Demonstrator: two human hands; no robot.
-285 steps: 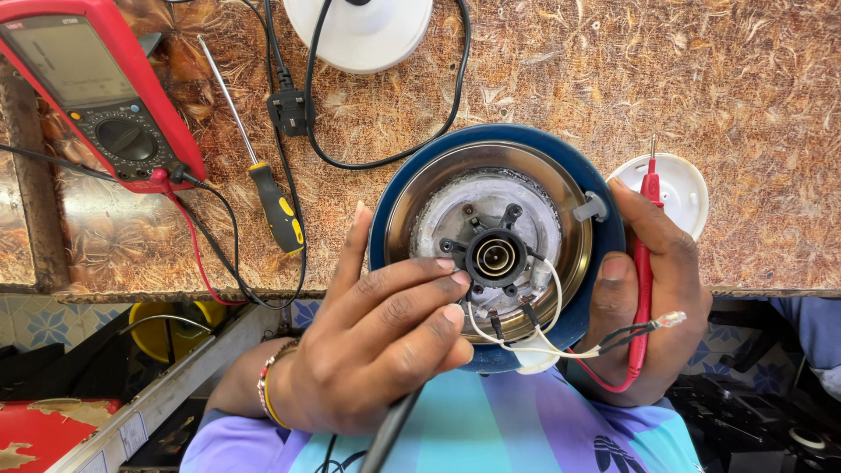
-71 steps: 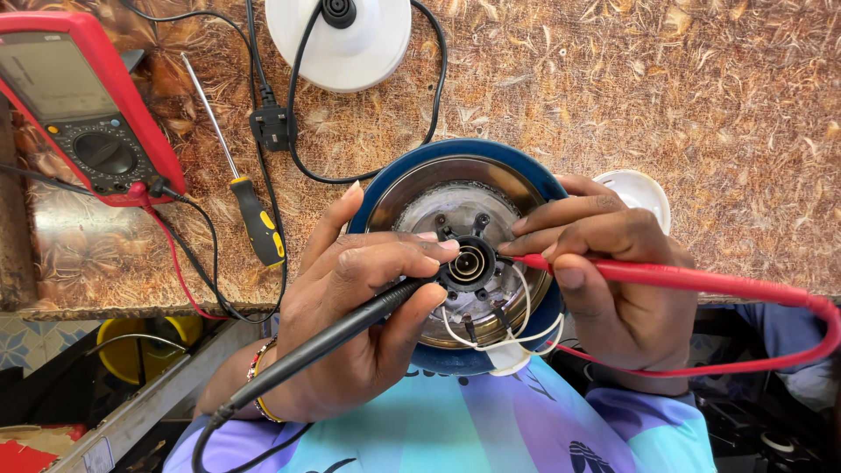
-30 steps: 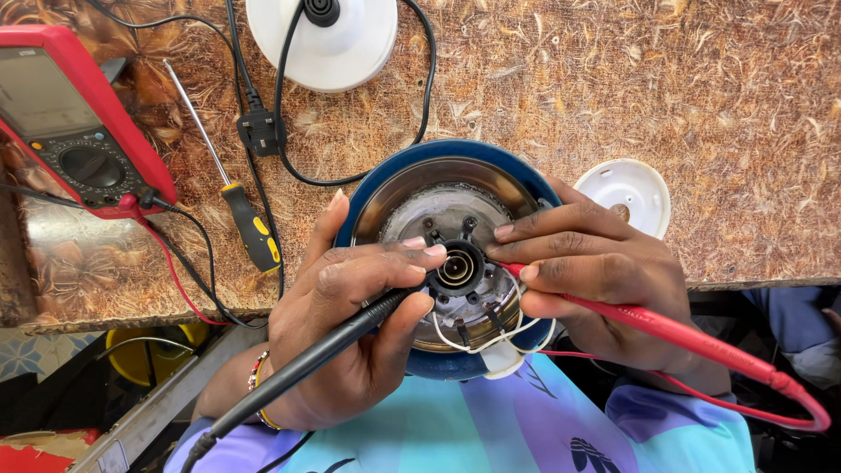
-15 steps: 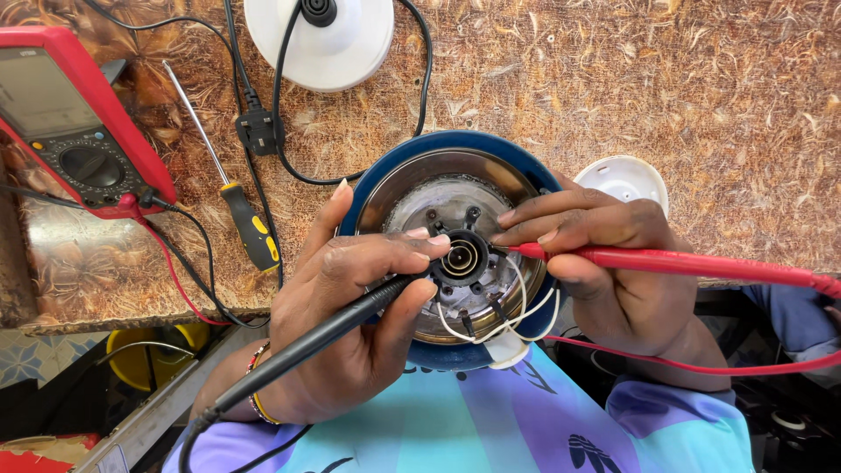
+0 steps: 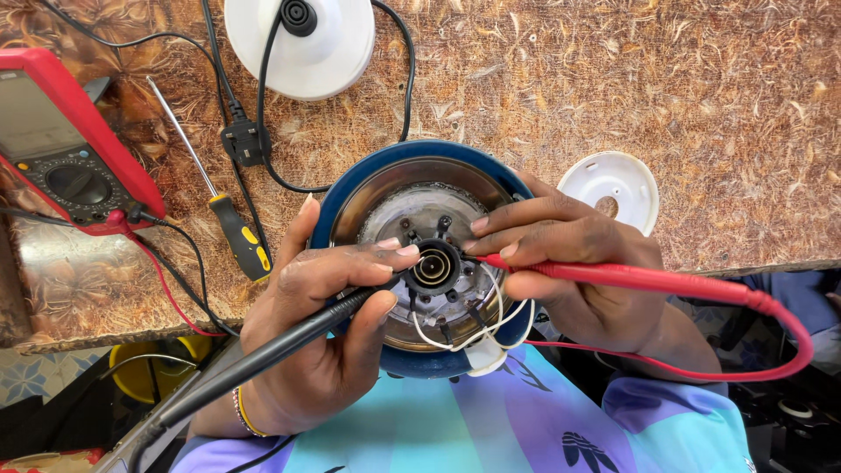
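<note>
A blue electric kettle (image 5: 399,166) lies bottom-up against my body at the table edge, its metal underside and round black connector (image 5: 435,268) exposed, with white wires (image 5: 473,337) looping below. My left hand (image 5: 328,328) grips a black multimeter probe (image 5: 263,355) like a pen, its tip at the connector's left side. My right hand (image 5: 569,271) holds a red probe (image 5: 648,280), its tip touching the connector's right side. Both hands rest on the kettle base.
A red multimeter (image 5: 66,144) lies at the left with leads running to the probes. A yellow-and-black screwdriver (image 5: 228,219) lies beside it. A white kettle power base (image 5: 302,39) with its black cord and plug (image 5: 245,140) sits at the top. A white round cover (image 5: 609,184) lies right.
Earlier my right hand held the red probe idle beside the kettle. Since then both probes have come onto the central connector, and the red probe's tip has shifted slightly in the last second.
</note>
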